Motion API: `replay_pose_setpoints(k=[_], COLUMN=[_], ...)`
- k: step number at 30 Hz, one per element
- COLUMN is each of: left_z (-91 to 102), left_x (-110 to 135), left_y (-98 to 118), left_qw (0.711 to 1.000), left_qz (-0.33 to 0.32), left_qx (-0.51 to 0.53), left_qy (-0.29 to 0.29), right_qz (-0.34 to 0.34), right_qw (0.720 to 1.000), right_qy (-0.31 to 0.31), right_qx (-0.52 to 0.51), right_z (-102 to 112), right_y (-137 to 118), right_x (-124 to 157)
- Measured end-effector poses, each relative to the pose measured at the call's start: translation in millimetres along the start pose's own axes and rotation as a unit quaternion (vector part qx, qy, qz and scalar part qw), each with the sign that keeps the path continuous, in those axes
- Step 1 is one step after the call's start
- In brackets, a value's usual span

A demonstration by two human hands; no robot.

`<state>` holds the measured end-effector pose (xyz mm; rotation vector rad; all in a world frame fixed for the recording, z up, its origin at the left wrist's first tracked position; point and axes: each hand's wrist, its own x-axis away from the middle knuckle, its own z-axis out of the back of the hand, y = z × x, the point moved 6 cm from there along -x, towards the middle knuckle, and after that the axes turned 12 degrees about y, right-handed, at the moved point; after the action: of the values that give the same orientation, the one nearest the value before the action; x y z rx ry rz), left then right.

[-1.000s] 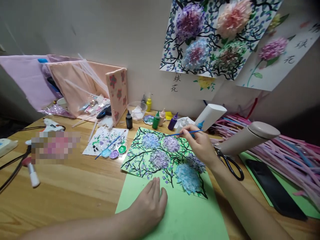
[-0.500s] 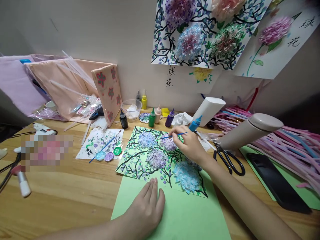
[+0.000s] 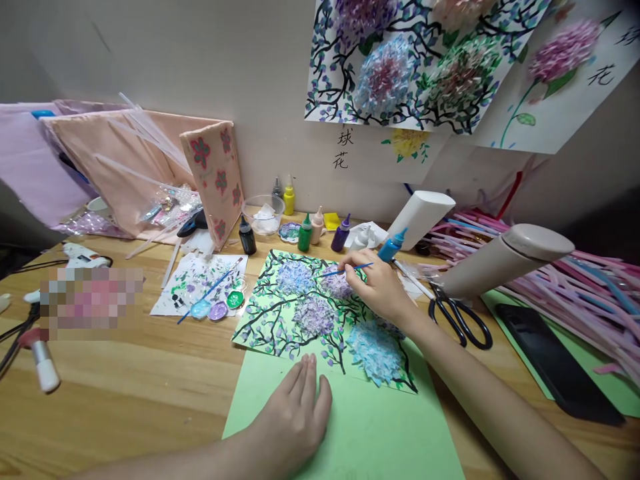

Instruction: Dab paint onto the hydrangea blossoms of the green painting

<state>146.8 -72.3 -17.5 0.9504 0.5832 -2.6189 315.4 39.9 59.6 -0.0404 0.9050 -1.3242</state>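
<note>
A thin blue paintbrush [image 3: 361,266] is pinched in my right hand [image 3: 377,283], its tip at the upper part of the flower painting [image 3: 265,320]. Black branches, small purple and green dabs and raised blue and lilac flowers cover that sheet. The wrist hides part of its right side. Below it lies a plain green sheet [image 3: 380,427]. My left hand [image 3: 297,407] rests on the green sheet with fingers stretched out, fingertips at the painting's lower edge. Left of the painting, a second blue brush [image 3: 210,291] lies on a paint-spotted paper [image 3: 175,287] beside small paint-filled lids [image 3: 218,311].
Several paint bottles [image 3: 305,233] and a clear plastic cup [image 3: 261,217] stand behind the painting. Black-handled scissors [image 3: 463,323], a grey flask [image 3: 500,263], a dark phone [image 3: 555,360] and pink pipe cleaners [image 3: 600,293] lie right. A glue gun [image 3: 85,257] is far left.
The camera view has shifted slightly. My right hand still holds the brush over nearly the same spot, and my left hand stays flat on the sheet.
</note>
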Motion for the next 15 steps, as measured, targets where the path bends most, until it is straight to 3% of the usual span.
replay_pose_setpoints(k=[15], left_z=[0.5], left_x=[-0.6], left_y=[-0.2], left_qw=[1.0], left_qz=[0.001], left_qx=[-0.008], left_qy=[0.007], right_qz=[-0.006], right_qw=[1.0], right_qy=[0.011], right_qx=[0.0], right_z=[0.8], right_y=[0.4], right_x=[-0.5])
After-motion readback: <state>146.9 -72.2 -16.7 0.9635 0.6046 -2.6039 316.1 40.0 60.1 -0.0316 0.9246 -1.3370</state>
